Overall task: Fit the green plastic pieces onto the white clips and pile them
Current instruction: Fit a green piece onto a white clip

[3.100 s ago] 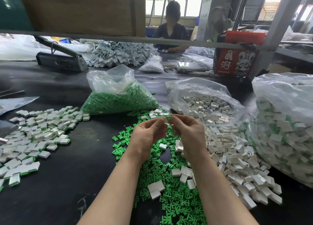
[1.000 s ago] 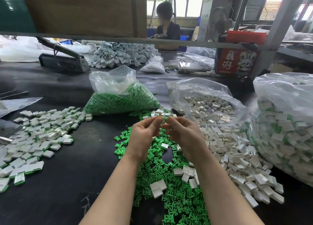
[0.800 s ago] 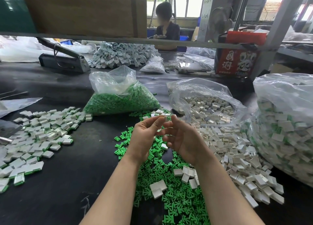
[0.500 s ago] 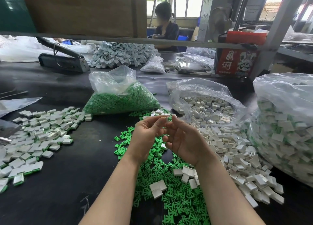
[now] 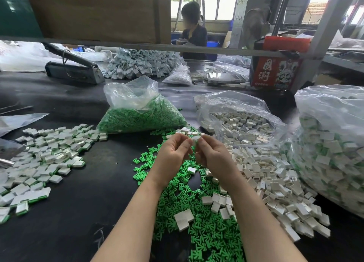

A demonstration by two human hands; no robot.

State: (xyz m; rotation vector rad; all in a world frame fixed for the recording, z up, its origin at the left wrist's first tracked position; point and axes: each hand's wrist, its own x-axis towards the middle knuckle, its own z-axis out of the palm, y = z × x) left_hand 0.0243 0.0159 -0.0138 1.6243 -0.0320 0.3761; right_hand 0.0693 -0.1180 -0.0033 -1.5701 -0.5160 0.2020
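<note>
Hands meet over the dark table (image 5: 65, 232): left hand (image 5: 173, 153) and right hand (image 5: 211, 155) together pinch one white clip (image 5: 195, 139) at their fingertips. Below spread loose green pieces (image 5: 197, 218) and white clips (image 5: 271, 183), too many to count. Three plastic bags stand behind; finished ones (image 5: 45, 155) lie piled at left.
</note>
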